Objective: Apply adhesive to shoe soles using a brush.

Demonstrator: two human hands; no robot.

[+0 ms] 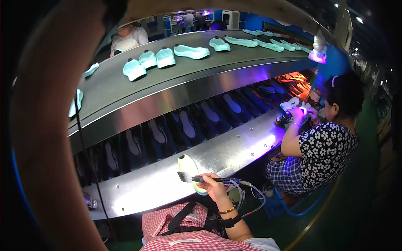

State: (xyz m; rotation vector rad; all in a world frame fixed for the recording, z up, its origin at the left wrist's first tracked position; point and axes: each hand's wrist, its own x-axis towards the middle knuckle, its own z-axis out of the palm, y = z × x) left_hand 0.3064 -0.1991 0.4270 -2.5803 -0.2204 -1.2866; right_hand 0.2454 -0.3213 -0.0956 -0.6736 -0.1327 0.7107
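Note:
My right hand (212, 188) is closed around the handle of a flat brush (184, 177), its bristles pointing left. Thin clear tubes trail from the handle's rear end. Beneath the brush, a pale yellow-green shoe sole (187, 164) with a dark tip lies on the metal ledge (144, 190); whether the bristles touch it I cannot tell. Very close at the left, blurred, my left arm is raised and runs up the picture. Its hand and fingers do not show.
Several mint-green soles (190, 52) lie on the conveyor belt (167, 77). Below it, dark compartments carry several greyish soles (187, 124). A co-worker (331, 142) sits at the right, handling a white shoe under purple light. Another person (129, 37) stands beyond the belt. A black cable (86, 152) hangs left.

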